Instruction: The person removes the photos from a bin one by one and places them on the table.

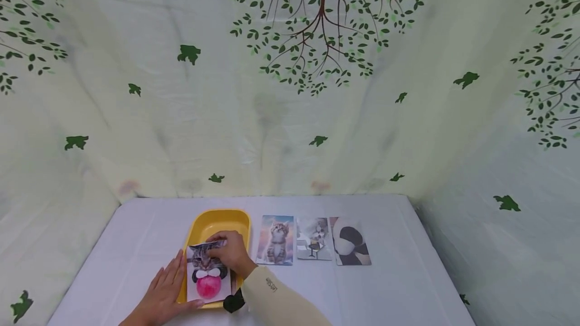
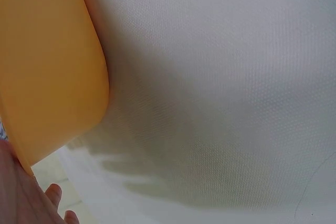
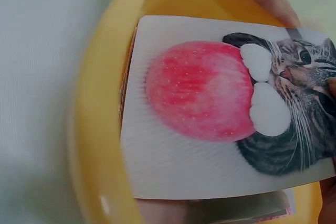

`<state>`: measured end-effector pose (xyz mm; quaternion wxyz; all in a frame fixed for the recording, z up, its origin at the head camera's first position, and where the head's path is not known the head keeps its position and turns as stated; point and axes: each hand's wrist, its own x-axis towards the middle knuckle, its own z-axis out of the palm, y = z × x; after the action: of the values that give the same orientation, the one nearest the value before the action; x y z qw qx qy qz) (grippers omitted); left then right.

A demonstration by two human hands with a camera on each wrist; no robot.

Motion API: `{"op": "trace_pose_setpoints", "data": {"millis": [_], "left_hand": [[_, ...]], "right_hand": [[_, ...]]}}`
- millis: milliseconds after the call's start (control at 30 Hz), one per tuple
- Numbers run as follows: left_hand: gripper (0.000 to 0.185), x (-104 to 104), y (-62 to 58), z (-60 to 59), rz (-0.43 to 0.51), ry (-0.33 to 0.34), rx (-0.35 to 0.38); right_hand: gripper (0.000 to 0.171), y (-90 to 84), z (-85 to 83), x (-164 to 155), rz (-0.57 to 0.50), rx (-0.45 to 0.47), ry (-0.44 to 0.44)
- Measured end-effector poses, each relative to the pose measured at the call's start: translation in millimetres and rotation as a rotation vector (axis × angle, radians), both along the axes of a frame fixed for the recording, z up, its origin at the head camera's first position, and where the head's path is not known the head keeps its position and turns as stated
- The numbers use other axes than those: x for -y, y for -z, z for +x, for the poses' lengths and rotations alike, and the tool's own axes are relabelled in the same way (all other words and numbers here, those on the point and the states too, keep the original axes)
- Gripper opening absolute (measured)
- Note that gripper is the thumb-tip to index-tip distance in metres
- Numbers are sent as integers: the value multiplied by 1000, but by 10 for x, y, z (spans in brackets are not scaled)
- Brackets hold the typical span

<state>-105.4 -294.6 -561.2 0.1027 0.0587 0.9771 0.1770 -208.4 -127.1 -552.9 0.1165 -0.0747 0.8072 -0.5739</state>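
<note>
A picture card (image 1: 196, 292) with a tabby cat and a pink apple-like ball lies tilted at the near part of the yellow tray (image 1: 219, 217). My right hand (image 1: 235, 254) grips the card's far end, thumb on the cat's face. In the right wrist view, more cards (image 3: 244, 208) show beneath this card (image 3: 178, 169) inside the tray. Straight fingers of my left hand (image 1: 164, 290) lie along the tray's left side, with the thumb at the near edge. The left wrist view has that hand (image 2: 21, 198) against the tray's outer wall (image 2: 47, 66).
To the right of the tray, three picture cards lie in a row: a kitten card (image 1: 277, 240), a grey card (image 1: 312, 238) and a black-and-white card (image 1: 351, 240). They rest on a white-covered table (image 1: 385, 291). A leaf-printed curtain (image 1: 272, 130) hangs behind.
</note>
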Motion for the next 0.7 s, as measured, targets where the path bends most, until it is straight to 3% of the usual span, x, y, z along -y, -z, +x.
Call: {"op": "trace_pose_setpoints", "data": {"millis": [500, 700], "left_hand": [[125, 19, 23, 2, 19, 6, 17], [121, 31, 47, 12, 29, 14, -25]], "right_hand": [[13, 15, 40, -113, -72, -137, 27], [14, -48, -28, -206, -129, -123, 55]]}}
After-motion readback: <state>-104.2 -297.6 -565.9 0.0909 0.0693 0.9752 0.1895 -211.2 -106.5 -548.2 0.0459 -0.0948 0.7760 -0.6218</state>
